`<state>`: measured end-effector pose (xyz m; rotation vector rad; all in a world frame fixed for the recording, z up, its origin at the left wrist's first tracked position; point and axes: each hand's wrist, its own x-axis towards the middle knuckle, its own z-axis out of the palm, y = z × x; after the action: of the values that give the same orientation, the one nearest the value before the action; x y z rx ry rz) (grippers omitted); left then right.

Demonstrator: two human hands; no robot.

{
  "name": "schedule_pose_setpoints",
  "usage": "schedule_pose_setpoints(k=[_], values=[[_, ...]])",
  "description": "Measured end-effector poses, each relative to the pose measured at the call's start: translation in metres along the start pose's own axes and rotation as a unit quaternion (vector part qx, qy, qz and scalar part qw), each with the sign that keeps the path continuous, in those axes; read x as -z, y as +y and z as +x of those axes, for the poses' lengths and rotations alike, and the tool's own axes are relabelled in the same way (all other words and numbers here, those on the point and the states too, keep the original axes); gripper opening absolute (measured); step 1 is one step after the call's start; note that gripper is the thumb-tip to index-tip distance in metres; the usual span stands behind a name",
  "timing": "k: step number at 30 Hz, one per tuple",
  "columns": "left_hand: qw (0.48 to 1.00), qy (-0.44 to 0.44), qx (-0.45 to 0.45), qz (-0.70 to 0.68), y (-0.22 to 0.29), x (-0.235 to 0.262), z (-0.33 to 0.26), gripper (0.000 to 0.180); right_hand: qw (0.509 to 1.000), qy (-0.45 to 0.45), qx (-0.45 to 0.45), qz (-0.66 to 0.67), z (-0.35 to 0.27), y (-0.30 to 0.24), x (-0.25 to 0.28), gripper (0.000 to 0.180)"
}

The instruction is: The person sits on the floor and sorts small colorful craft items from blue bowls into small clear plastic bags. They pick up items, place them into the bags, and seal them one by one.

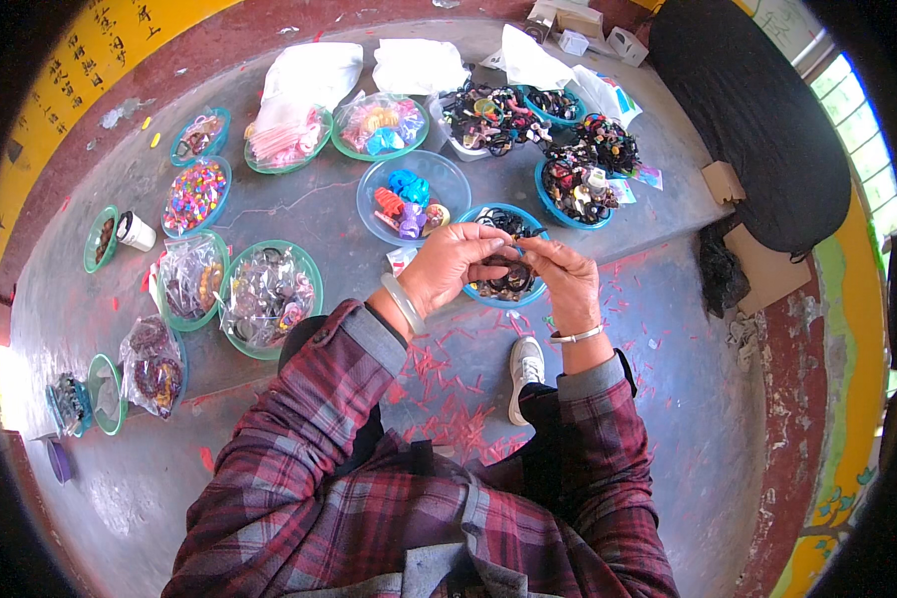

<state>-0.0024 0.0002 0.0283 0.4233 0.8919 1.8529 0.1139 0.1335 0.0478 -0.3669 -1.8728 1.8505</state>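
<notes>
Both my hands meet above a blue basin of dark hair ties. My left hand has its fingertips pinched together, pointing right. Opposite it, my right hand pinches too, thumb against forefinger. A thin dark band, which looks like a hair tie, runs between the two sets of fingertips; its details are too small to make out. Just beyond is a clear blue basin with red, blue and purple pieces.
Several basins stand to the left, among them one of colourful beads and one of bagged pieces. Heaps of dark hair accessories lie at the back right. Pink scraps litter the floor near my shoe. A black-covered bulk stands far right.
</notes>
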Motion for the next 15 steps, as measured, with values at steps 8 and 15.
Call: schedule_pose_setpoints(k=[8, 15], values=[[0.998, -0.017, 0.029, -0.057, 0.0015, 0.0025, -0.0004, 0.021, 0.998, -0.033, 0.046, -0.04, 0.0028, 0.0072, 0.007, 0.018], [0.994, -0.063, 0.015, -0.083, 0.0051, 0.0028, -0.0019, 0.023, 0.986, -0.024, 0.099, -0.134, 0.0039, 0.0054, 0.0055, 0.019]])
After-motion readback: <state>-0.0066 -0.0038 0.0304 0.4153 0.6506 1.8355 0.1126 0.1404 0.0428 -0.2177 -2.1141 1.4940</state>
